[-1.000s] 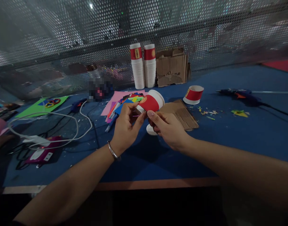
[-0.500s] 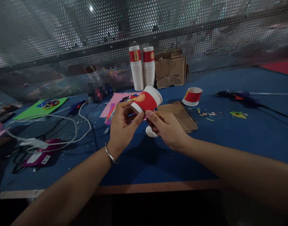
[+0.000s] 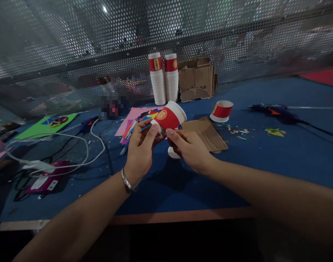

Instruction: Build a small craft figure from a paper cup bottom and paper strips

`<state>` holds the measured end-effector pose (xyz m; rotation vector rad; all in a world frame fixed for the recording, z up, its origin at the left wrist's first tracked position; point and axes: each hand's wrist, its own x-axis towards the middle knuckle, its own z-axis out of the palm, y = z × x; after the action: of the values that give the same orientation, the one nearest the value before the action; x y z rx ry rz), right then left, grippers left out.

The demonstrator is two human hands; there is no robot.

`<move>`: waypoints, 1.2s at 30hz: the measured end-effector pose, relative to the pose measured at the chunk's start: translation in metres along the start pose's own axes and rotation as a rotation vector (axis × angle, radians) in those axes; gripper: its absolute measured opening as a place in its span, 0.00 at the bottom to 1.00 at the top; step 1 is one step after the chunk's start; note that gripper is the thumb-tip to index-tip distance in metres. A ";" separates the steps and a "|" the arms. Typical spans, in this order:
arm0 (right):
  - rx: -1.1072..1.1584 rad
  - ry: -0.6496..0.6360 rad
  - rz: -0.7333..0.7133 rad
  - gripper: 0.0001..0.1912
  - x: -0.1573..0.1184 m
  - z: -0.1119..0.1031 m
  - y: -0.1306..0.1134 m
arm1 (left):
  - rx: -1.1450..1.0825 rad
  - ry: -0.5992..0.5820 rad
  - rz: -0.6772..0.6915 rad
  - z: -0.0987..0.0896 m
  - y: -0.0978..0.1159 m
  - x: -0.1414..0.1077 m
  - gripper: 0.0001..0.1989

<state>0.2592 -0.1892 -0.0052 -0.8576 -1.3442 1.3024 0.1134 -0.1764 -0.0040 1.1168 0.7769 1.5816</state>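
A red and white paper cup [image 3: 170, 115] is held tilted above the table, its wide rim up to the right. My left hand [image 3: 141, 152] grips its lower end at the left, thumb at the cup's base. My right hand [image 3: 192, 148] pinches the near lower edge with the thumb on the outside; its other fingers are partly hidden. Below the cup a white disc [image 3: 174, 153] lies on the blue table, partly covered by my right hand. A flat piece of cardboard [image 3: 206, 134] lies behind my right hand.
Two cup stacks [image 3: 158, 83] stand at the back beside a cardboard box [image 3: 196, 83]. Another cup [image 3: 221, 111] and a glue gun [image 3: 278, 112] are on the right, near paper scraps [image 3: 275, 131]. White cable [image 3: 87, 153] loops at the left around a purple device [image 3: 48, 181].
My left thumb has moved up and left onto the cup's base. The cup has shifted and tilted slightly, with my right hand still on its lower edge.
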 end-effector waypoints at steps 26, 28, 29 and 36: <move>0.029 -0.017 0.028 0.30 -0.001 0.001 -0.004 | -0.079 -0.023 -0.100 0.001 0.006 0.001 0.15; 0.034 -0.007 0.024 0.30 0.000 0.001 -0.003 | -0.039 -0.041 -0.023 0.000 0.003 0.000 0.17; 0.039 -0.003 0.026 0.30 0.000 0.001 -0.002 | -0.015 -0.048 0.011 0.000 0.002 -0.001 0.18; 0.074 -0.034 0.016 0.30 -0.002 0.000 -0.002 | 0.314 -0.123 0.295 -0.003 0.002 -0.005 0.18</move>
<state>0.2596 -0.1918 -0.0036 -0.7996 -1.3097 1.3766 0.1104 -0.1820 -0.0046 1.6026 0.8248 1.6480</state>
